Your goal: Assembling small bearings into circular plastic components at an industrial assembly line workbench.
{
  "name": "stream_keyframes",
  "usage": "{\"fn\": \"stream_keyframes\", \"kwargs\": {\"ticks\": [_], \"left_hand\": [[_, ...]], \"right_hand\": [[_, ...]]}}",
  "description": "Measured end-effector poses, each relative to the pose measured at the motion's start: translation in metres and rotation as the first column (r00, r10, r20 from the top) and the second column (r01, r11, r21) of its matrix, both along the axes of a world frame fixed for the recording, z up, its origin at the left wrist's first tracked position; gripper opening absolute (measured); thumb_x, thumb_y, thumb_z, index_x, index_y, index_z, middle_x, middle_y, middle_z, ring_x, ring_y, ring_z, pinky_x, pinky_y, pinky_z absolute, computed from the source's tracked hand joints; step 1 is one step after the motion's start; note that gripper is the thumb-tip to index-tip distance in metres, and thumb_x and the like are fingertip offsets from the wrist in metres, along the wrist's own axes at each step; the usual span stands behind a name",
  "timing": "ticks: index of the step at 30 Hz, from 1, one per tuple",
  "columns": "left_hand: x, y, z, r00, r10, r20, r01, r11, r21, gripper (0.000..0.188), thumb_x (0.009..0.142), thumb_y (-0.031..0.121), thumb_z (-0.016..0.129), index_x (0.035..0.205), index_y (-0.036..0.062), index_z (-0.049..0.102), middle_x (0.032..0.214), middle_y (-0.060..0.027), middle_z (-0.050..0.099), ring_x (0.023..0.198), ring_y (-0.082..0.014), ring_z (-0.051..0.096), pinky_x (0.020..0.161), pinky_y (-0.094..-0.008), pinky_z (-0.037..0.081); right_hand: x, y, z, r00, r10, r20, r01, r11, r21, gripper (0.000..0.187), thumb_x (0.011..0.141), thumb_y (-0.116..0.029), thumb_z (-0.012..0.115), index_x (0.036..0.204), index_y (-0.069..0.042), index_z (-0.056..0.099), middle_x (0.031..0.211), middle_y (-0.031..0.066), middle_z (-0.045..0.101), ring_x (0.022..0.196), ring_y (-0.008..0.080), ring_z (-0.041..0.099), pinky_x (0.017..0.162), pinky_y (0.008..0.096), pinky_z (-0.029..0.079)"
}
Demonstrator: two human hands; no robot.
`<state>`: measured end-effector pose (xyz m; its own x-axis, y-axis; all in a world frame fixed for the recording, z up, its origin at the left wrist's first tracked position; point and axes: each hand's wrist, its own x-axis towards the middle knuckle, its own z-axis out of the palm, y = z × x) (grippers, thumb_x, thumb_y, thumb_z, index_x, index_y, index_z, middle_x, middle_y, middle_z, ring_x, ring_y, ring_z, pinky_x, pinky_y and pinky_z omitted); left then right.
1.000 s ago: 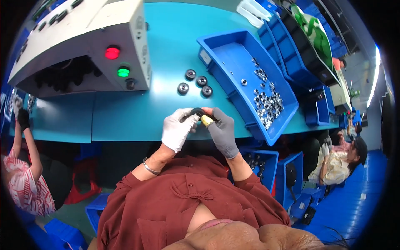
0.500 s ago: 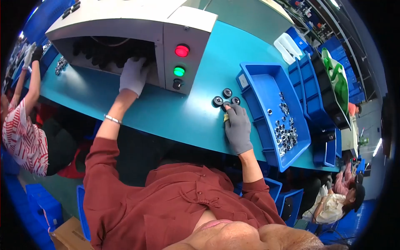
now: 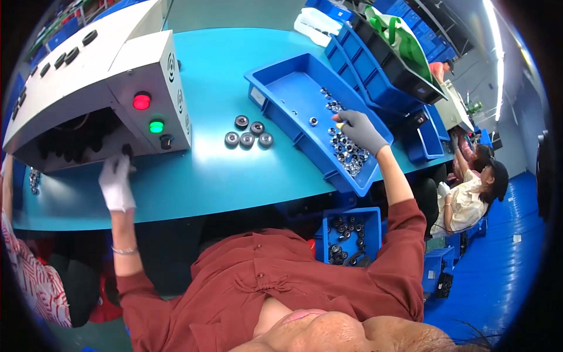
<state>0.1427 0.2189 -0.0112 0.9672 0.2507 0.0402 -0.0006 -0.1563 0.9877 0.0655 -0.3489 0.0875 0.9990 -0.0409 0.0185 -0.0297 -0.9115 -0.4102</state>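
Observation:
My right hand (image 3: 359, 130), in a grey glove, reaches into the long blue tray (image 3: 281, 88). It rests on a heap of small metal rings (image 3: 347, 154) and pinches a small yellow piece (image 3: 339, 124) at its fingertips. My left hand (image 3: 116, 183), in a white glove, is at the lower front of the white machine box (image 3: 146, 64), its fingertips touching something small and dark at the open slot (image 3: 70, 141). Whether it grips that piece is unclear. Several black round parts (image 3: 248, 134) lie on the teal table (image 3: 211, 176) between the machine and the tray.
The machine's face carries a red lamp (image 3: 141, 101), a green lamp (image 3: 156, 126) and a black knob (image 3: 166, 141). Blue bins (image 3: 375, 70) and a green bag (image 3: 399, 41) stand at the back right. A blue bin of dark parts (image 3: 349, 237) sits under the table. Other people work at the right (image 3: 469, 199) and left (image 3: 29, 276).
My right hand has left the black round parts and moved right into the blue tray. My left hand has drawn back from the machine's opening to its lower edge.

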Motion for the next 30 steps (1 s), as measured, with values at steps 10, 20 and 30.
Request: {"fn": "stream_keyframes", "kwargs": {"ticks": [10, 20, 30], "left_hand": [[-0.11, -0.152, -0.028, 0.819, -0.557, 0.139, 0.041, -0.185, -0.982, 0.034, 0.1, 0.016, 0.062, 0.125, -0.0053, 0.054, 0.126, -0.0191, 0.059, 0.109, -0.0308, 0.059, 0.094, -0.0365, 0.055], [-0.1, -0.188, -0.023, 0.744, -0.667, 0.046, -0.122, -0.203, -0.972, 0.033, 0.1, 0.019, 0.063, 0.123, -0.0029, 0.059, 0.125, -0.0187, 0.059, 0.105, -0.0283, 0.058, 0.09, -0.0376, 0.056], [-0.1, -0.209, -0.012, 0.696, -0.713, 0.088, 0.09, -0.035, -0.995, 0.035, 0.101, 0.021, 0.062, 0.124, -0.0045, 0.057, 0.127, -0.0176, 0.06, 0.11, -0.028, 0.063, 0.092, -0.0381, 0.057]], "right_hand": [[0.057, 0.005, -0.062, 0.973, 0.228, -0.03, -0.23, 0.95, -0.212, 0.029, 0.082, -0.007, 0.061, 0.11, -0.007, 0.07, 0.099, 0.0193, 0.064, 0.095, 0.0391, 0.063, 0.085, 0.0464, 0.05], [-0.021, 0.059, 0.005, 0.996, -0.088, 0.027, 0.065, 0.879, 0.473, 0.019, 0.088, -0.006, 0.067, 0.105, 0.002, 0.067, 0.086, 0.0022, 0.061, 0.077, 0.0063, 0.054, 0.07, 0.0234, 0.044], [-0.082, 0.145, -0.014, 0.996, 0.061, 0.065, -0.087, 0.526, 0.846, 0.029, 0.085, 0.006, 0.066, 0.114, 0.003, 0.067, 0.112, 0.0085, 0.062, 0.099, 0.0148, 0.065, 0.089, 0.0271, 0.053]]}}
